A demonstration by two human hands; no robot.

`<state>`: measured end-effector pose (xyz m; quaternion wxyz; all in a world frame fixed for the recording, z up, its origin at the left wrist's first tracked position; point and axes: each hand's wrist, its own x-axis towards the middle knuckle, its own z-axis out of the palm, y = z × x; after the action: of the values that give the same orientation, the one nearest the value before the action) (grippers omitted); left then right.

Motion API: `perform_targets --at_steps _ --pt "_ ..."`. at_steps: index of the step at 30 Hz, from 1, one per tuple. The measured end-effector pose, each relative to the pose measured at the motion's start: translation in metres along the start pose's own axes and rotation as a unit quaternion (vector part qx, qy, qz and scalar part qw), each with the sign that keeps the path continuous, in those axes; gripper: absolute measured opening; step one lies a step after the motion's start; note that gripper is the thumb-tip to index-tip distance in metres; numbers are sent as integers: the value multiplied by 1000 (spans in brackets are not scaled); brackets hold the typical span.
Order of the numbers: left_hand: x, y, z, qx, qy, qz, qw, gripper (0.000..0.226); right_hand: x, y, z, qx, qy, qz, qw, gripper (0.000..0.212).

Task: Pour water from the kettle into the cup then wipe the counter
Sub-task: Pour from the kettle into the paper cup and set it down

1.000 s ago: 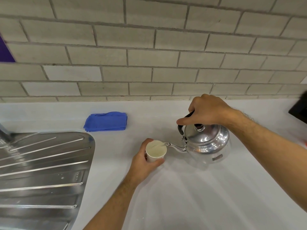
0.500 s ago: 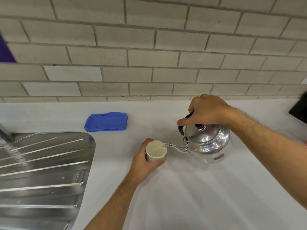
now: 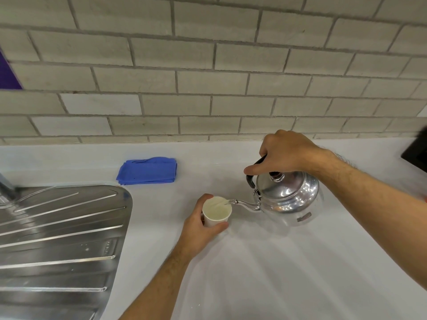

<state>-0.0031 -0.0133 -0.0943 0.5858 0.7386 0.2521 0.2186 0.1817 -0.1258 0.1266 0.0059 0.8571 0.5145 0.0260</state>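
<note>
Currently the right hand (image 3: 286, 151) clamps the polished steel kettle (image 3: 288, 199) by its black handle, spout over the small white paper cup (image 3: 217, 212) mid-worktop, gripped by the left hand (image 3: 198, 229). Tilt gradually (avoid splashing); folded blue cloth (image 3: 147, 170) waits near the back edge.

Cup (image 3: 217, 212) sits on the counter (image 3: 265, 273) pretty much dead centre, with the left hand (image 3: 198, 229) wrapped around it from the near side. Kettle (image 3: 287, 200) is just to its right, tilted, spout tip over the cup's rim, and the right hand (image 3: 285, 153) grips its handle from above. Folded cloth (image 3: 147, 170) lies behind and left of the cup (well apart from it), near the brick wall (image 3: 208, 77). The drainboard (image 3: 57, 239) fills the left side, in front of the cloth.
</note>
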Motion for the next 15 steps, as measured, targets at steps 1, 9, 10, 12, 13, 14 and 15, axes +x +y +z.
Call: perform_targets --at_steps 1,9,10,12,13,14,15 --pt "0 0 0 -1 0 -1 1000 75 0 0 0 0 1 0 1000 67" --pt "-1 1 -1 -2 0 0 1000 73 2 1 1 -5 2 -4 1000 67" --pt "-1 1 -1 -2 0 1 1000 73 3 1 1 -4 1 -5 1000 68" --pt "-1 1 -1 0 -1 0 1000 73 3 1 2 -5 0 -8 1000 68" --pt "-1 2 -1 0 -1 -1 1000 72 3 1 2 -7 0 -9 1000 68" --pt "-1 2 -1 -1 0 -1 1000 72 3 1 2 -8 0 -11 1000 68" --pt "-2 2 -1 -1 0 -2 1000 72 4 1 1 -9 -1 -11 1000 68"
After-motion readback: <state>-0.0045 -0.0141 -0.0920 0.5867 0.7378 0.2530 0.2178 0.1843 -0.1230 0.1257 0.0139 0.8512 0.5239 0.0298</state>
